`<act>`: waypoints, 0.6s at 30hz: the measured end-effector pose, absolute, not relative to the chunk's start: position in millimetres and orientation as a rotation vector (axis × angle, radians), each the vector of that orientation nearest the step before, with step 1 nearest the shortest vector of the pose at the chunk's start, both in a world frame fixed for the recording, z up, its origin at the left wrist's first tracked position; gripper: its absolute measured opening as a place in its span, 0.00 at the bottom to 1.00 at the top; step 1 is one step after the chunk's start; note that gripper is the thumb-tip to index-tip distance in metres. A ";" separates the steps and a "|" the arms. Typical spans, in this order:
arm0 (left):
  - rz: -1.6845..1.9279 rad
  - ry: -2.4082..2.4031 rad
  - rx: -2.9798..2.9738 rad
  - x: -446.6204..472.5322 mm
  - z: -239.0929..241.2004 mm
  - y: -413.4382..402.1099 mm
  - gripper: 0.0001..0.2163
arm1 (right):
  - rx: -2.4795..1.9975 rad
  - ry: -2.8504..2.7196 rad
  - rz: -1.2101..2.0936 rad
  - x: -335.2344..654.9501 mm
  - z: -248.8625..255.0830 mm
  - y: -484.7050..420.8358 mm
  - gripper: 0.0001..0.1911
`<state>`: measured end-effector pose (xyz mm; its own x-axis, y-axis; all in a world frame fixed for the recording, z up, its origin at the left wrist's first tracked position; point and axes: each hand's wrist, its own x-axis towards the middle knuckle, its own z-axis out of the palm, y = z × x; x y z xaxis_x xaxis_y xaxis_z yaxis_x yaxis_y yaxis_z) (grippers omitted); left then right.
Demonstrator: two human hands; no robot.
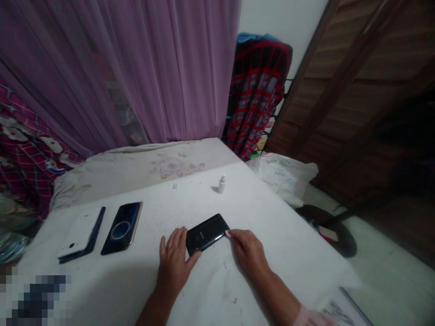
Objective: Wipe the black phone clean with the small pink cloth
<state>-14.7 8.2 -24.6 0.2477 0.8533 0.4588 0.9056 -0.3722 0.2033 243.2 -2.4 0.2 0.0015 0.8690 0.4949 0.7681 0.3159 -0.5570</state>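
Observation:
A glossy black smartphone (pixel 207 234) lies back side up at an angle on the white cloth. My left hand (pixel 175 258) holds its left end, thumb along the near edge and fingers against the far left side. At the phone's right corner, the fingers of my right hand (pixel 249 253) are pinched on the edge; their undersides are hidden. Beyond the phone a small white bottle (pixel 222 184) stands upright. To the left lie a dark blue phone (pixel 122 228) with a ring on its back and a white phone (pixel 79 231) on top of a dark one.
The white cloth (pixel 272 217) covers the table, with a tiny pale square (pixel 174 186) near its far side. A plastic bag (pixel 283 176) sits past the right edge. Purple curtains (pixel 170 68) hang behind. Flat printed item (pixel 340 310) lies at the near right corner.

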 end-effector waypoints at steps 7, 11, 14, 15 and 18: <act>-0.770 -1.723 -2.421 -20.3 -31.1 9.4 0.32 | -1.643 -1.712 0.100 239.7 1.6 27.6 0.13; -0.765 -1.776 -2.431 -21.8 -33.3 12.2 0.29 | -1.567 -1.760 0.059 226.8 0.9 23.0 0.13; -0.782 -1.810 -2.432 -21.5 -30.2 13.5 0.29 | -1.438 -1.778 0.100 223.2 1.0 8.8 0.12; -0.795 -1.825 -2.426 -21.1 -27.8 13.4 0.29 | -1.398 -1.790 0.135 223.5 1.0 4.9 0.12; -0.868 -1.851 -2.420 -17.8 -16.5 9.9 0.29 | -1.343 -1.762 0.257 226.6 0.6 -0.8 0.12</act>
